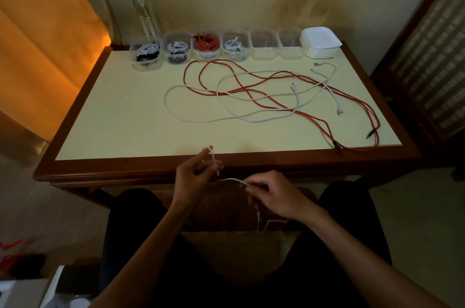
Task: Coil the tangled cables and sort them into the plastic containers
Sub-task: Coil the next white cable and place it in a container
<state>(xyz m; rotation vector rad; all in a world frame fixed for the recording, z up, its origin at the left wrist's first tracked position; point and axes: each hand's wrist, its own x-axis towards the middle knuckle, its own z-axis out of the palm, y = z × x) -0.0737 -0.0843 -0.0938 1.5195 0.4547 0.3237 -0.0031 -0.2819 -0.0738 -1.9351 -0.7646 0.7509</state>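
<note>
Cables filled four containers (206, 46); two stood empty. Both hands, left (195, 177) and right (270, 194), pinched a white cable (232, 180); a tangle (264, 91) remained.

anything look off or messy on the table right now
Yes: red cables and white cables lie crossed in loose loops mid-table, uncoiled. One red plug end reaches the table's front edge. The containers stand in a neat row at the back; nothing looks spilled or damaged.
</note>
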